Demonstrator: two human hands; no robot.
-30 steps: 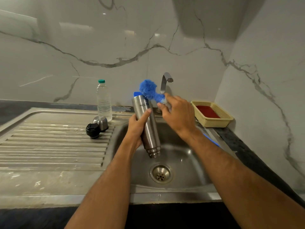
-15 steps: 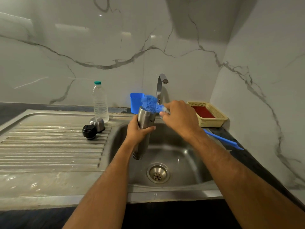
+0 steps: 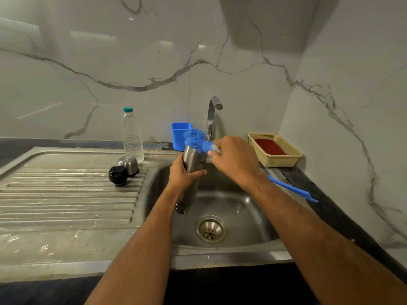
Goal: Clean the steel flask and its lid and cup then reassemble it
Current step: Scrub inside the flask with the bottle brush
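Observation:
My left hand (image 3: 182, 177) grips the steel flask (image 3: 193, 158) around its upper body and holds it almost upright over the sink, its ringed narrow end pointing down. My right hand (image 3: 235, 159) holds a blue bottle brush close to its head. The fluffy bristles (image 3: 195, 139) press on the flask's top end, and the blue handle (image 3: 293, 190) sticks out behind my right forearm. The black lid (image 3: 118, 176) and the small steel cup (image 3: 128, 165) sit side by side on the drainboard, left of the basin.
A clear water bottle (image 3: 132, 137) stands behind the cup. A blue plastic tub (image 3: 179, 135) and the tap (image 3: 212, 113) are at the back of the sink basin (image 3: 242, 216). At the right corner sits a cream basket (image 3: 284, 160) holding something red. The ribbed drainboard (image 3: 66, 194) stretches left.
The flask has come down and turned more upright. The brush head, raised above it a second ago, now sits on the flask's top end.

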